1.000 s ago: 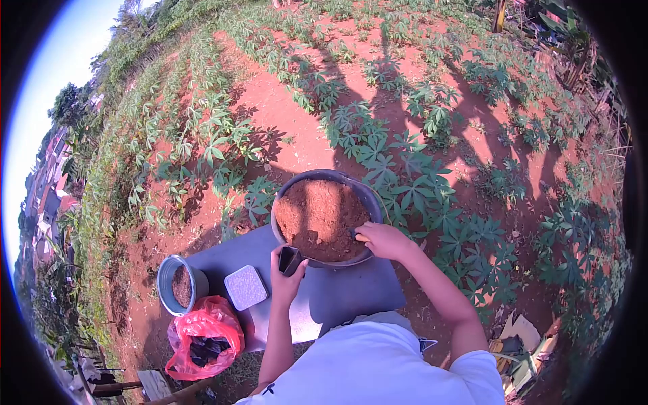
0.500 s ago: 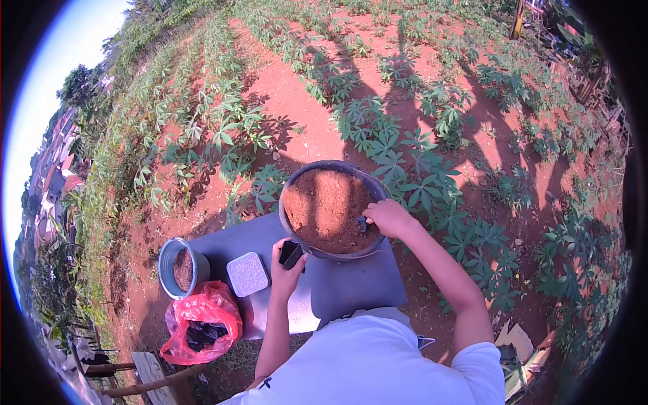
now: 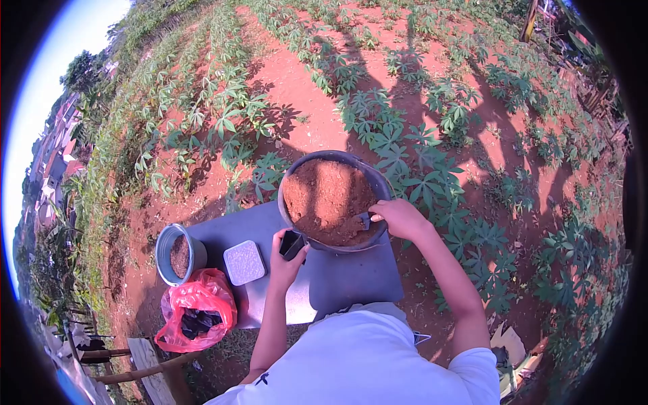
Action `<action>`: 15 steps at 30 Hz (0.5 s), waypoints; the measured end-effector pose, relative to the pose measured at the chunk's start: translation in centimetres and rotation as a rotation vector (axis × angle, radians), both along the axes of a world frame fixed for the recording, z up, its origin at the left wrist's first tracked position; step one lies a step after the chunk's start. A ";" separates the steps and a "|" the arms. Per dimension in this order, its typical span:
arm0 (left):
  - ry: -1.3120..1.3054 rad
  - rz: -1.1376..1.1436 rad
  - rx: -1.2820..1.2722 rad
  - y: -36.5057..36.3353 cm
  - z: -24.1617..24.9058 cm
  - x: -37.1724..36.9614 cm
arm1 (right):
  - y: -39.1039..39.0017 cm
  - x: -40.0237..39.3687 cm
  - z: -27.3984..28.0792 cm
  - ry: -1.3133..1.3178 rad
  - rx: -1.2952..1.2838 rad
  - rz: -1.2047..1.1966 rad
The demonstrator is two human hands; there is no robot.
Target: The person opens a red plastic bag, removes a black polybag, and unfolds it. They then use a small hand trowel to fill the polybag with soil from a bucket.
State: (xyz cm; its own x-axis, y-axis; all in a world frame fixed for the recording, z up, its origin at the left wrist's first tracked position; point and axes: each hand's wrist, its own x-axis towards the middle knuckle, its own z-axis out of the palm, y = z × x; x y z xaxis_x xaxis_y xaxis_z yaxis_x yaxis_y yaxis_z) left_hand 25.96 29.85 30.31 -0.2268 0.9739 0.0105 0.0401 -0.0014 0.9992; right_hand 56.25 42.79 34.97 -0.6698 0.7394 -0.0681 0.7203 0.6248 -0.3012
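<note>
My left hand [image 3: 286, 266] is closed around a small black plastic planting bag [image 3: 291, 244], its open mouth facing up, close to the near rim of a large dark tub [image 3: 287, 214]. Reddish-brown soil [image 3: 324, 196] fills much of the tub. At the tub's right side, my right hand [image 3: 398, 217] grips the handle of a small hand trowel [image 3: 365, 220]. The trowel's dark blade rests at the soil surface. Whether the bag holds any soil cannot be seen.
On the grey table [image 3: 358, 280] sit a square white-topped container [image 3: 244, 262], a blue-grey bucket [image 3: 201, 254] with brown material inside and a red plastic bag [image 3: 226, 297] holding black plastic. Leafy plants [image 3: 425, 182] grow in rows on red earth beyond.
The trowel blade has lifted and shows more at the soil surface, while my right hand has shifted slightly right. My left hand keeps hold of the black bag. The whole view has tilted a little.
</note>
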 end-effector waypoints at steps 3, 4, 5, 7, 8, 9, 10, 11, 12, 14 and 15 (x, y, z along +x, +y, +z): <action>0.004 0.010 -0.014 -0.3 0.1 0.1 | -0.2 0.1 0.5 0.020 0.003 0.008; 0.006 0.012 -0.012 -0.3 0.0 0.1 | -0.2 0.1 0.6 0.021 0.007 0.017; 0.001 0.011 -0.023 -0.4 -0.1 0.0 | -0.1 0.1 0.5 0.023 0.007 0.019; -0.002 0.011 -0.036 -0.5 0.0 0.1 | -0.2 0.1 0.3 0.025 -0.001 0.020; 0.001 0.013 -0.042 -0.6 0.0 0.1 | -0.2 0.2 0.1 0.026 -0.003 0.023; 0.003 0.016 -0.047 -0.6 0.0 0.1 | -0.3 0.3 0.0 0.062 0.005 0.015; 0.005 0.020 -0.049 -0.7 0.0 0.1 | -0.4 0.4 -0.2 0.098 0.011 0.007; 0.006 0.015 -0.043 -0.7 -0.1 0.1 | -0.6 0.4 -0.4 0.099 0.009 0.011; 0.006 0.009 -0.035 -0.7 0.0 0.1 | -0.6 0.5 -0.6 0.136 0.011 -0.005; 0.011 0.012 -0.055 -0.8 0.4 0.2 | -0.9 0.7 -0.9 0.174 0.015 -0.017; 0.015 0.011 -0.075 -0.8 0.6 0.2 | -1.1 0.8 -0.9 0.217 0.005 -0.026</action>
